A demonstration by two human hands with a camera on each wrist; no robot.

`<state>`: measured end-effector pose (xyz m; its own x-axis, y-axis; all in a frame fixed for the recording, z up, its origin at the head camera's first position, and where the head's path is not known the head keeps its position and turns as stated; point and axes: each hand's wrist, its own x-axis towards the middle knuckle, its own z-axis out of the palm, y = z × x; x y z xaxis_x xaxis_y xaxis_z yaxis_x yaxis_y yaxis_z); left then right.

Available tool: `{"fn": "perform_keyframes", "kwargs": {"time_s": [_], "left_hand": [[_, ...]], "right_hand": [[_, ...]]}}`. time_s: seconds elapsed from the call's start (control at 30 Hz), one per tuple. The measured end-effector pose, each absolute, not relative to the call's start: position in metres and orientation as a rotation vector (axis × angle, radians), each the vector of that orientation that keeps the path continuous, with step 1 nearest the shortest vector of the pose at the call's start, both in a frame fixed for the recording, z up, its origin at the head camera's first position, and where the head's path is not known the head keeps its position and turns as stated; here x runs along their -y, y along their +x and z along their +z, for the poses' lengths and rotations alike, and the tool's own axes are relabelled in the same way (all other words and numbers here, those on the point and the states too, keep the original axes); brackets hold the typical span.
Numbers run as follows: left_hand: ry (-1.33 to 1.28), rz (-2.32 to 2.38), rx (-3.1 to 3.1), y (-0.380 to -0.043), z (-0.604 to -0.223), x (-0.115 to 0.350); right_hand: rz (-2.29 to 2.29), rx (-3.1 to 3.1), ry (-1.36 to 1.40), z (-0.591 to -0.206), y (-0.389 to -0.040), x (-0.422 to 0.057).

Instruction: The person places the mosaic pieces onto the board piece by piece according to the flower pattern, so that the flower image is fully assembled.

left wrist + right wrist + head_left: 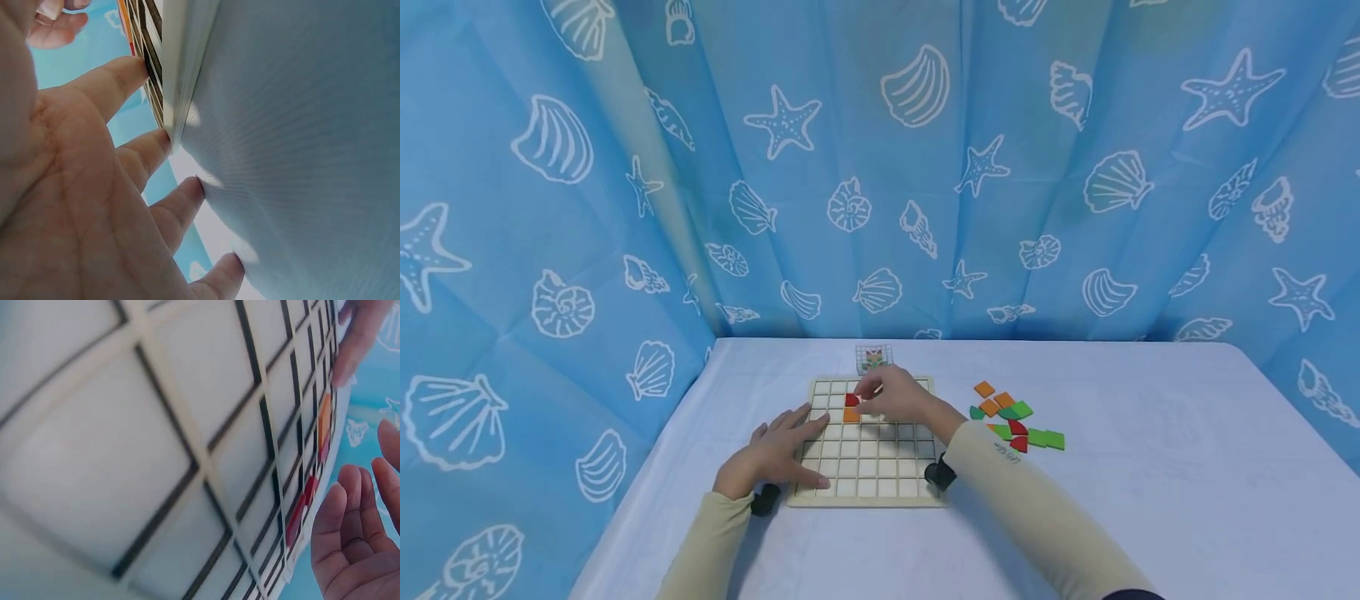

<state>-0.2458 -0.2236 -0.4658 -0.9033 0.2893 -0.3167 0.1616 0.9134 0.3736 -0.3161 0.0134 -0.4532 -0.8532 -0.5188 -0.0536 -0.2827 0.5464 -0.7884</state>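
Note:
A cream grid board [867, 502] lies on the table. On it are a red piece [852, 400] and an orange piece [851, 415]. My left hand [778, 454] rests spread over the board's left side; the left wrist view has fingertips touching the frame [187, 69] and the cloth beyond. Above the upper part of the board is my right hand [895, 396], close to both pieces. Its fingers [353, 512] are loosely bent, with nothing visible between them. The right wrist view also shows red pieces [295, 520] in cells near that hand.
To the board's right lies a loose group of orange pieces [984, 388], green pieces [1055, 440] and red pieces [1018, 445]. A small card [863, 360] with a coloured grid picture sits behind the board. A blue shell-print curtain [850, 150] surrounds the white table [1150, 467].

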Motion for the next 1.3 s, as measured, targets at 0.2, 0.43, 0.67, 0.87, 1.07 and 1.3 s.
{"fn": "perform_keyframes", "kwargs": {"time_s": [0.2, 0.43, 0.67, 0.87, 1.07, 1.3], "left_hand": [[0.321, 0.486, -2.705, -0.245, -0.465, 0.222], [0.305, 0.488, -2.708, -0.246, -0.466, 0.223], [0.307, 0.491, -2.717, -0.246, -0.466, 0.223], [0.338, 0.519, -2.713, -0.244, -0.467, 0.224], [0.331, 0.522, -2.718, -0.246, -0.467, 0.221], [0.308, 0.525, -2.706, -0.244, -0.467, 0.223]], "right_hand": [[-1.283, -2.46, -0.682, -0.451, -0.317, -0.037], [-1.325, -2.466, -0.635, -0.452, -0.328, -0.066], [-1.249, -2.569, -0.547, -0.446, -0.337, -0.097], [-1.162, -2.636, -0.471, -0.448, -0.34, -0.126], [-1.128, -2.686, -0.381, -0.447, -0.34, -0.152], [-1.123, -2.689, -0.282, -0.453, -0.339, -0.172]]}}
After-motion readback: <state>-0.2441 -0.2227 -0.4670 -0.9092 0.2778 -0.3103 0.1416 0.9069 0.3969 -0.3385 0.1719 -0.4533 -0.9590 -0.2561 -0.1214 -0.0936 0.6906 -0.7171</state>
